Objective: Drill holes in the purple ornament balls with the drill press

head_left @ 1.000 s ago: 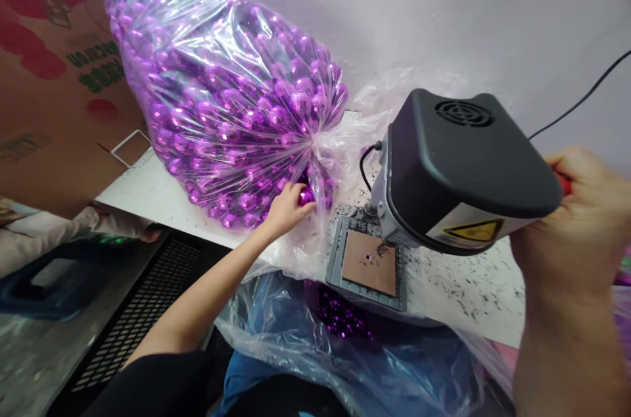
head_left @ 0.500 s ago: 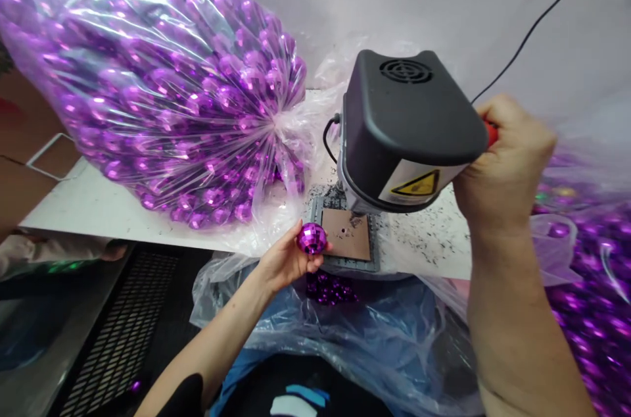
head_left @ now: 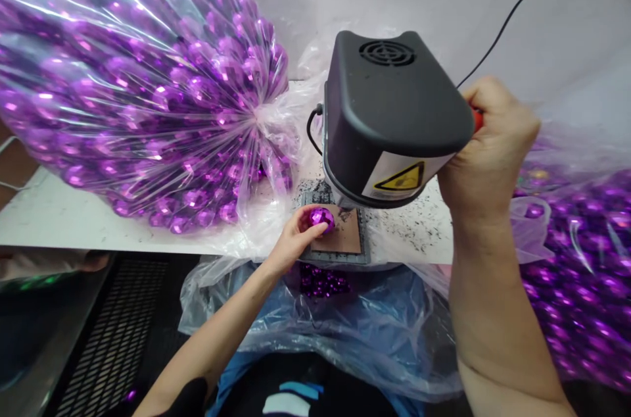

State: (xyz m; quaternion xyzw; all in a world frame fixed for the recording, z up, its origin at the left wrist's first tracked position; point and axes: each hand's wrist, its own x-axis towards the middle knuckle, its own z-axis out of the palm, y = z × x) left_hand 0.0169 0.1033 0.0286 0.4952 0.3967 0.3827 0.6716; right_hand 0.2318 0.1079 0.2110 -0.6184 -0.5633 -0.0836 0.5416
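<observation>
Ball (head_left: 321, 220) pinched in the left hand (head_left: 298, 234), grip closed snugly around it, over the brown plate (head_left: 348, 239) near the front edge of the worktop (head_left: 54, 220)! Right hand (head_left: 497, 134) wraps the red handle (head_left: 477, 120) of the black machine (head_left: 394, 101). Tight on the left, where the bulging bag (head_left: 172, 108) crowds in; roomier to the right, among scattered flecks (head_left: 414, 227).

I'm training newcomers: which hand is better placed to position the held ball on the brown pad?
Likely the left hand: it holds the purple ball at the brown pad; the right hand grips the red handle.
</observation>
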